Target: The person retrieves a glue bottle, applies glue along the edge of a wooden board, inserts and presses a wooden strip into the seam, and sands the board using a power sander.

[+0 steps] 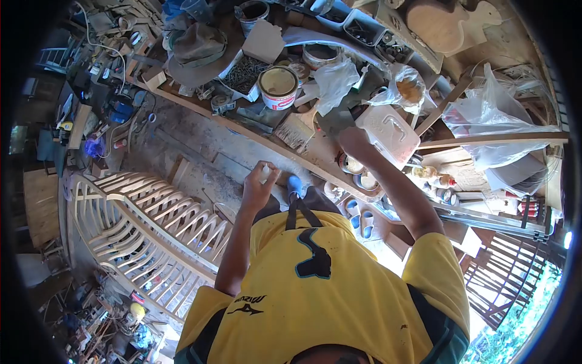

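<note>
- And here's the right hand [355, 143], stretched out over the bench [254, 135], meeting a dark grey flat piece [335, 123] just beyond its knuckles; pinched or merely touched, the fingers hide it, so there's no telling.
- Over to the left hand [261, 177], out past the bench's near edge: fingers curled in, thumb and fingertips pinching a small pale thing [265, 173], too small to name.
- Crowded quarters! Just right of the right hand, a translucent container [391, 134]; a clear plastic bag [337, 84] beyond it; a wide brush [295, 131] to its left. Lifting the flat piece up and clear, rather than sliding it, looks the tidy play.
- Watch the near side: open tins [365, 181] sit close by the right wrist, so a raised forearm should spare them a knock.
- Farther off, left of the right hand and past the brush, an open paint can [279, 100]; a low sweep that way would risk the rim.
- For the left hand, a light, steady pinch, held away from the bench edge, should keep that little thing from dropping.
</note>
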`<state>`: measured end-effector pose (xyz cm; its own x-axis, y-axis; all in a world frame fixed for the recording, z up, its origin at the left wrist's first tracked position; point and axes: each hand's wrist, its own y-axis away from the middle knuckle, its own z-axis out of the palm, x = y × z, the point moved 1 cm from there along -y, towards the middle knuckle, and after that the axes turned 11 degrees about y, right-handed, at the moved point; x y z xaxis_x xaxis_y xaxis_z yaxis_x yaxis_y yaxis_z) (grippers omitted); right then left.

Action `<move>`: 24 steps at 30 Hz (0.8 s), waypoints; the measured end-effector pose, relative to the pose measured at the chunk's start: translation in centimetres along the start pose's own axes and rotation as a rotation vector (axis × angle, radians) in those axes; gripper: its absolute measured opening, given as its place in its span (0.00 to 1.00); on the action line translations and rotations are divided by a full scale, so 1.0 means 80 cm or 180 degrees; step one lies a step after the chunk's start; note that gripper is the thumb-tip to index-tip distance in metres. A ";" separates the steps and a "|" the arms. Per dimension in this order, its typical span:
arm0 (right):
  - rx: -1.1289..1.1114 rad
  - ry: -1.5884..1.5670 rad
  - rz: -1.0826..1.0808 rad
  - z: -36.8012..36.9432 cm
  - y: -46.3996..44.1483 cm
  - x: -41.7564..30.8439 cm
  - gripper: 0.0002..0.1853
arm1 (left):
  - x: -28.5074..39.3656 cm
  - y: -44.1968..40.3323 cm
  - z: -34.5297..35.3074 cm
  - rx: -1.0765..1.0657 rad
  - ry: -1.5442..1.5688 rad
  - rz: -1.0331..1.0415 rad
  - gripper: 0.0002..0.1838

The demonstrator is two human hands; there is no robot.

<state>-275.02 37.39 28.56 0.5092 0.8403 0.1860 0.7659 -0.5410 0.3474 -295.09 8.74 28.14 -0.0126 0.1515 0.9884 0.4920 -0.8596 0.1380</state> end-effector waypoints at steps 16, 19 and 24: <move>-0.0554 0.0292 -0.0060 0.041 -0.038 0.009 0.10 | -0.029 0.046 0.014 0.0363 0.0266 -0.0192 0.09; -0.0693 0.0259 -0.0046 0.020 -0.028 0.004 0.09 | -0.025 0.046 0.017 0.0396 0.0241 -0.0009 0.08; -0.0624 0.0127 -0.0155 0.009 -0.021 0.009 0.08 | -0.019 0.052 0.017 0.0395 0.0178 0.0067 0.08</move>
<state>-275.70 38.90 27.47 0.4545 0.8681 0.1995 0.6961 -0.4859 0.5284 -291.83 5.56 27.10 -0.0481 0.1036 0.9935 0.5965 -0.7948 0.1117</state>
